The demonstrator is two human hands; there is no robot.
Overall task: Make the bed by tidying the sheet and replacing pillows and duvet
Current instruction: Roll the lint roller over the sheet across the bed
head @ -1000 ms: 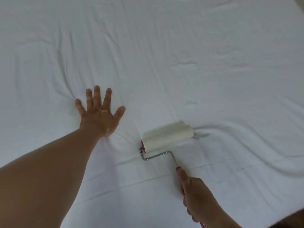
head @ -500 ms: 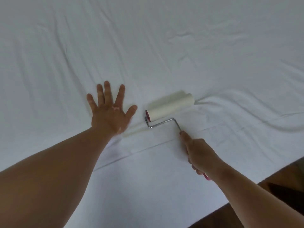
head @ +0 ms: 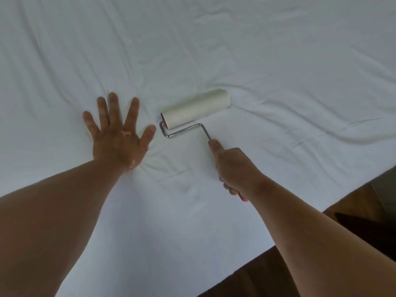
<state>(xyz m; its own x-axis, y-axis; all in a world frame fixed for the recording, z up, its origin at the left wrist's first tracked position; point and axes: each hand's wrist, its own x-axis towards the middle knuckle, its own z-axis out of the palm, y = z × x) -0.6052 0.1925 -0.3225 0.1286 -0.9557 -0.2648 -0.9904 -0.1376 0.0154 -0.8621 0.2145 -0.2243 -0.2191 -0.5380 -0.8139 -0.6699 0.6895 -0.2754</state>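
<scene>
Sheet: a white sheet [head: 267, 61] is spread over the bed, creased across its far part and gathered into small folds around the pressing palm; its near edge runs diagonally toward the right corner, where dark floor [head: 364, 221] is seen.
Roller: a white lint roller [head: 196, 108] lies on the sheet, well in from the near edge, its long axis slanted from near-left to far-right.
Key relation: the drum sits ahead of and slightly left of the grip, joined to it by a bent wire frame [head: 184, 130]; its left end is just beside the left thumb, apart from it.
Right hand: the right hand [head: 232, 166] is closed around the pink handle, of which only the butt end is seen below the fist; the forearm reaches in from the near right.
Left hand: the left hand [head: 116, 129] is laid flat, fingers spread wide, nothing held, palm pressed on the sheet.
Judged step: the sheet is being cleaned; pillows and duvet are not seen.
Next move: a stroke across the drum's axis is likely called for, with the cloth pinned by the left palm.
</scene>
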